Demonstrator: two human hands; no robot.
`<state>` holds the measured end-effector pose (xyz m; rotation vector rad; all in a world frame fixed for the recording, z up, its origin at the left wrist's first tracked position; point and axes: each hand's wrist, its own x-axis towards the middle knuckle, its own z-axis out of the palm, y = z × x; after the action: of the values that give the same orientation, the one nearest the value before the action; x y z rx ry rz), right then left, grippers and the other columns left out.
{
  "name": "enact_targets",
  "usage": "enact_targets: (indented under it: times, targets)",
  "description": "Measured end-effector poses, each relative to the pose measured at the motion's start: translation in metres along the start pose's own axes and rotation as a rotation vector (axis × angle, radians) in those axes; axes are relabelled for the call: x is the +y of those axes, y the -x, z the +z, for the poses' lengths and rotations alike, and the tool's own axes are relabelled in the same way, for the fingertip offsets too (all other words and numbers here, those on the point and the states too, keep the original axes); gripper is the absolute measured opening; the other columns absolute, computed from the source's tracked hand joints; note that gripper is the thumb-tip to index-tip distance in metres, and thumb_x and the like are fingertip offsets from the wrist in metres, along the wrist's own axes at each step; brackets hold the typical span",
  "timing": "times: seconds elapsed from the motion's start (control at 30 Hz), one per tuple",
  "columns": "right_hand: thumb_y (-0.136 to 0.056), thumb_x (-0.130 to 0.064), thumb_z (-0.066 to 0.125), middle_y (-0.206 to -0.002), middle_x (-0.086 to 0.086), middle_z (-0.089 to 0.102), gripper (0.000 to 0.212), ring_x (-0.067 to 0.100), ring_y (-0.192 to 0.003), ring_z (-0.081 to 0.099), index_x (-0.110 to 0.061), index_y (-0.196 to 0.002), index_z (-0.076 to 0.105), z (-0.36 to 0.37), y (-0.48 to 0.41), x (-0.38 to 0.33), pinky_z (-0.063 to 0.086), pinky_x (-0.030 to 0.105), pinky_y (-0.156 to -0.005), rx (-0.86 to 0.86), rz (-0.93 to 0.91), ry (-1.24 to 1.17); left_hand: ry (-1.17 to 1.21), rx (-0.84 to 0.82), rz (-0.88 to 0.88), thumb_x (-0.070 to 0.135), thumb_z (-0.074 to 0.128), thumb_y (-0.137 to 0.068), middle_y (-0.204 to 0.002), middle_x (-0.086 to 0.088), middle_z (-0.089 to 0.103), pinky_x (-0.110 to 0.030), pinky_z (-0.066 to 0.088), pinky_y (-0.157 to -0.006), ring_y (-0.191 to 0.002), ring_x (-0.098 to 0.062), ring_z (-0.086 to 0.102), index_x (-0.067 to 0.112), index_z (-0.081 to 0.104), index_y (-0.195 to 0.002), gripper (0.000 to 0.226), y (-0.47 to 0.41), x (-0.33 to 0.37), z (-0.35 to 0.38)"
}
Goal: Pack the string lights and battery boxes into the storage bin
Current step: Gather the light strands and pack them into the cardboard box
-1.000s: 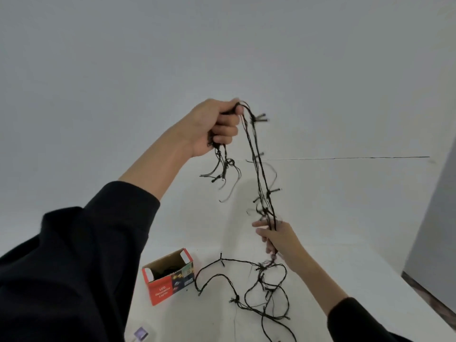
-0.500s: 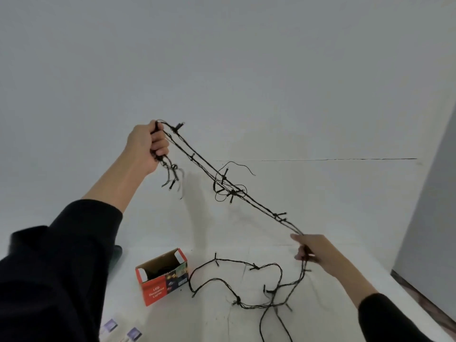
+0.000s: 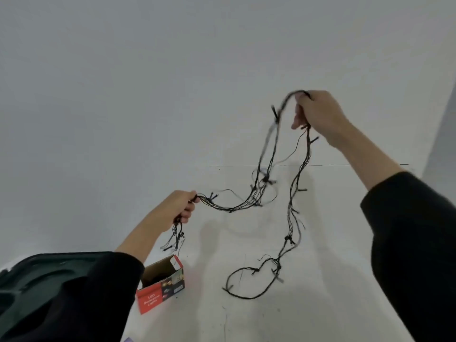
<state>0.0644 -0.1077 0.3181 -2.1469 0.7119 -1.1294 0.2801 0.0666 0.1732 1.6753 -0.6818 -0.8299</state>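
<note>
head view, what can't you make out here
Head view only:
- red box: its inside is in shadow, contents unclear.
- dark green container: cut by the left edge and covered by the left sleeve; bin or lid, cannot tell.
- string lights: motion-blurred near the right hand; strand count unclear.
- purple item: cut off by the bottom edge.

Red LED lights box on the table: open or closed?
Open. The red box has its top flap folded back, with the brown cardboard inside showing. Something dark sits inside; cannot tell what.
</note>
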Motion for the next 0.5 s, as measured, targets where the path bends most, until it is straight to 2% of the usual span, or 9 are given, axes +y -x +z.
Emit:
enact_targets:
  times: [0.07,0.1,0.17,0.2,0.27,0.37,0.43,0.47,0.5]
  targets:
    - [-0.096,-0.021,0.04,-0.059,0.01,0.065,0.035,0.022,-0.06,0.06,-0.014,-0.064,0.052,-0.005,-0.006,-0.024,0.043,0.032,-0.065,-0.159,0.018,0.117,-0.004,0.023,-0.028,0.025,0.032,-0.102,-0.04,0.009,0.025,-0.013,0.015,-0.03,-0.028,-0.004,0.02,0.015,0.042,-0.069,0.036,0.0,-0.012,0.005]
    - [-0.095,-0.017,0.04,-0.059,0.011,0.065,0.033,0.017,-0.056,0.06,-0.012,-0.065,0.052,-0.009,-0.011,-0.031,0.044,0.03,-0.062,-0.161,0.006,0.154,-0.007,0.032,-0.043,0.025,0.032,-0.102,-0.039,0.009,0.026,-0.013,0.016,-0.03,-0.027,-0.004,0.02,0.015,0.042,-0.069,0.036,-0.001,-0.017,0.008]
    - [-0.092,-0.013,0.04,-0.047,0.003,0.062,0.033,0.009,-0.044,0.057,-0.013,-0.062,0.053,-0.016,-0.022,-0.04,0.044,0.024,-0.052,0.009,-0.057,0.142,-0.028,0.048,-0.094,0.026,0.031,-0.102,-0.036,0.009,0.027,-0.012,0.016,-0.031,-0.026,-0.004,0.021,0.014,0.041,-0.068,0.037,-0.006,-0.032,0.013]
    - [-0.093,-0.016,0.041,-0.046,0.002,0.062,0.034,0.006,-0.042,0.056,-0.013,-0.061,0.054,-0.019,-0.026,-0.043,0.044,0.023,-0.05,0.032,-0.08,0.162,-0.057,0.058,-0.127,0.026,0.031,-0.102,-0.036,0.009,0.028,-0.012,0.016,-0.032,-0.025,-0.005,0.021,0.014,0.041,-0.067,0.038,-0.008,-0.04,0.016]
    - [-0.096,-0.021,0.042,-0.053,0.002,0.064,0.035,0.007,-0.049,0.057,-0.012,-0.064,0.055,-0.017,-0.027,-0.048,0.042,0.022,-0.052,-0.056,-0.065,0.24,-0.15,0.078,-0.166,0.026,0.032,-0.101,-0.041,0.005,0.03,-0.015,0.018,-0.037,-0.029,-0.007,0.023,0.013,0.041,-0.067,0.038,-0.012,-0.059,0.019]
    - [-0.095,-0.021,0.045,-0.044,-0.004,0.061,0.034,0.007,-0.046,0.057,-0.012,-0.064,0.055,-0.016,-0.027,-0.052,0.039,0.019,-0.047,-0.003,-0.104,0.178,-0.326,0.059,-0.138,0.027,0.034,-0.101,-0.053,-0.001,0.041,-0.019,0.028,-0.04,-0.041,-0.012,0.033,0.011,0.047,-0.071,0.036,-0.016,-0.083,0.021]
    - [-0.094,-0.019,0.046,-0.057,0.006,0.066,0.031,0.013,-0.053,0.061,-0.011,-0.067,0.056,-0.01,-0.022,-0.058,0.039,0.024,-0.052,-0.138,-0.079,0.185,-0.482,-0.027,-0.124,0.023,0.038,-0.099,-0.071,-0.007,0.059,-0.021,0.037,-0.048,-0.051,-0.012,0.044,0.008,0.055,-0.078,0.03,-0.014,-0.078,0.02]
    - [-0.094,-0.018,0.046,-0.064,0.011,0.066,0.029,0.017,-0.058,0.062,-0.01,-0.067,0.056,-0.005,-0.019,-0.059,0.04,0.026,-0.056,-0.213,-0.073,0.215,-0.61,-0.092,-0.115,0.02,0.042,-0.097,-0.09,-0.01,0.063,-0.022,0.041,-0.057,-0.063,-0.012,0.052,0.006,0.058,-0.092,0.022,-0.012,-0.07,0.019]
    - [-0.092,-0.018,0.048,-0.067,0.012,0.066,0.028,0.019,-0.062,0.063,-0.009,-0.067,0.058,0.0,-0.016,-0.06,0.042,0.027,-0.059,-0.262,-0.078,0.241,-0.731,-0.149,-0.101,0.016,0.046,-0.094,-0.112,-0.01,0.058,-0.023,0.043,-0.07,-0.084,-0.014,0.057,0.005,0.055,-0.113,0.024,-0.011,-0.058,0.017]
